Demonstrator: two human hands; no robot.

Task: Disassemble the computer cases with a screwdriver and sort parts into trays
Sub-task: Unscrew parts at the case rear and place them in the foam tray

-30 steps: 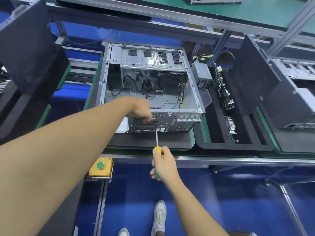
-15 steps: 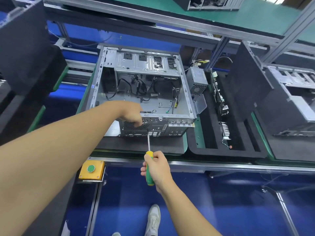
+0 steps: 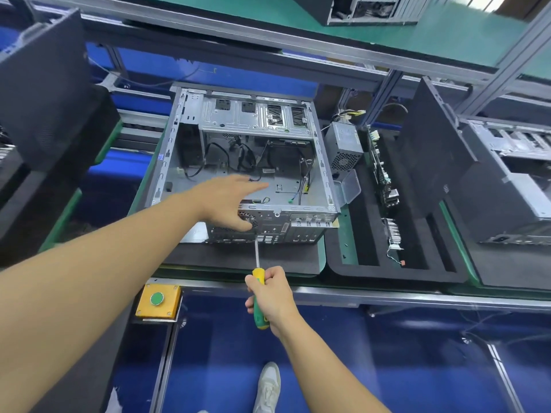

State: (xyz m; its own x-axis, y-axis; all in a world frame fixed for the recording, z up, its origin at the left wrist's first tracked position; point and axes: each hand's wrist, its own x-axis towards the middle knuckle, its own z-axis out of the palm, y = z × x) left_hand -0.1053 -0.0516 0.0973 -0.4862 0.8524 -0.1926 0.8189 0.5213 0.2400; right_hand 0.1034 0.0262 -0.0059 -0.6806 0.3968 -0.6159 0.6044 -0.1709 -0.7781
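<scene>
An open grey computer case [image 3: 262, 120] lies on a black foam pad [image 3: 238, 257] with loose cables inside. My left hand [image 3: 229, 198] is stretched over the case's near edge, fingers straight and pointing right, thumb down against the rear panel. My right hand [image 3: 271, 296] grips the green and yellow handle of a screwdriver [image 3: 257, 251]. Its shaft points up at the rear panel [image 3: 283, 231], the tip at or just short of the metal.
A black foam tray [image 3: 396, 272] to the right holds a power supply [image 3: 343, 144], a circuit board [image 3: 383, 177] and a clear plastic piece [image 3: 347, 186]. Another case [image 3: 507, 180] stands at the far right. A yellow box with a green button [image 3: 158, 299] sits on the rail.
My left hand has opened from a curled grip at the rear panel and now reaches flat over the case edge. The camera view has shifted; the screwdriver stays at the rear panel.
</scene>
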